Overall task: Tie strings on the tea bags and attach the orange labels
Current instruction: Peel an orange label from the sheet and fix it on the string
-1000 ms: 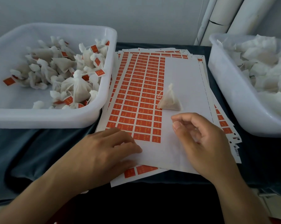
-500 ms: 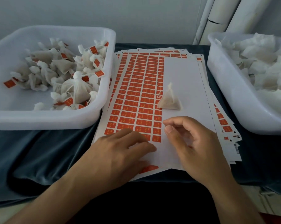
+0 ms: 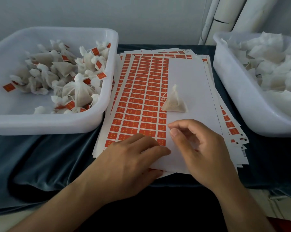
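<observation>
One tea bag (image 3: 174,102) stands upright on the label sheet (image 3: 141,97), at twelve o'clock from my right hand (image 3: 196,146), the nearer one, whose thumb and forefinger curl narrowly over the sheet's last orange column, holding nothing visible. My left hand (image 3: 131,163) presses flat at nine o'clock.

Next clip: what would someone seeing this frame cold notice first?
The stack of label sheets in the middle, gridded with orange labels, with one pyramid tea bag sitting on its blank part. Left of it, a white tub holds tied, labelled bags; the tub on the right holds plain white ones. Near the sheets' front edge, the left hand rests flat and the right hand curls its fingers at a label.
</observation>
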